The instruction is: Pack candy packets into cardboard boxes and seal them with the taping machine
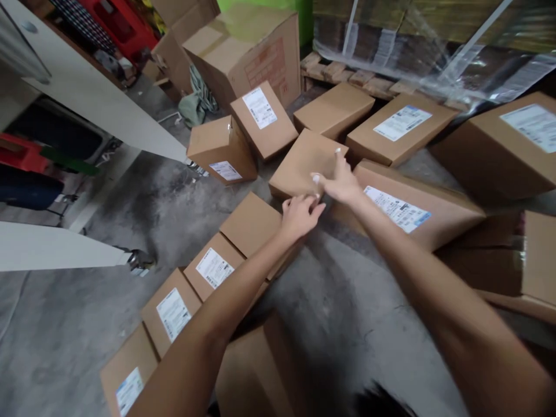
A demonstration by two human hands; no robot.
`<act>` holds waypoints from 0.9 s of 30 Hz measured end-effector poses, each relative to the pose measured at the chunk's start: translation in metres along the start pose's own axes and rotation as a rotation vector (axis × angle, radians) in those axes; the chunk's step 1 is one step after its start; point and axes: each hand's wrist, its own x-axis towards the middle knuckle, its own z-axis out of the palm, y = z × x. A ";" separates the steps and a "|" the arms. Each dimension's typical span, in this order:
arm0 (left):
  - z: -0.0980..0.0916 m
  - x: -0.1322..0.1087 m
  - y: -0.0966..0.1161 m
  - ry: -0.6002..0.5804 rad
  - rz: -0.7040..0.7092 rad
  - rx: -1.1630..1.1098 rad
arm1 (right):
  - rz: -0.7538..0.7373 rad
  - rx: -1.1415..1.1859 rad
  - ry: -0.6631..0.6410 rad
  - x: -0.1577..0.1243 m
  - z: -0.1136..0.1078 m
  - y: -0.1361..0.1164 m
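Observation:
An unlabelled brown cardboard box (302, 159) lies on the floor ahead of me, in the middle of the view. My right hand (341, 180) is over its near right side, thumb and index finger spread, with nothing between them. At the box's near edge is my left hand (302, 214), its fingers loosely bent and apart. Whether either hand presses on the box, I cannot tell. Another unlabelled box (252, 223) sits just left of my left hand. A box with a white shipping label (397, 208) stands beside my right forearm.
A row of labelled boxes (167, 313) runs toward the lower left. More boxes (402, 127) stand at the back, before a wooden pallet (347, 74) with wrapped goods. A large carton (260, 58) is behind them. White legs (108, 113) of furniture rise at left.

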 end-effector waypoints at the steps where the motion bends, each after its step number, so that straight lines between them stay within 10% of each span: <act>1: -0.005 0.004 0.000 0.045 -0.015 0.027 | 0.103 0.047 -0.001 0.013 0.020 0.002; 5: -0.019 0.032 -0.030 0.125 -0.230 0.180 | 0.227 -0.002 0.078 0.053 0.059 0.026; 8: -0.003 0.039 -0.050 -0.062 -0.300 0.182 | 0.104 -0.155 0.075 0.081 0.057 0.040; 12: 0.029 0.032 -0.051 -0.020 -0.289 0.196 | 0.024 -0.231 -0.084 0.125 0.049 0.052; 16: 0.010 0.046 -0.064 -0.074 -0.220 0.253 | 0.081 -0.313 -0.169 0.144 0.040 0.060; 22: -0.055 0.090 -0.120 -0.396 -0.240 0.124 | 0.211 -0.479 -0.170 0.072 0.035 0.027; 27: -0.048 0.096 -0.114 -0.246 -0.258 0.074 | 0.043 -0.559 -0.216 -0.033 0.055 0.001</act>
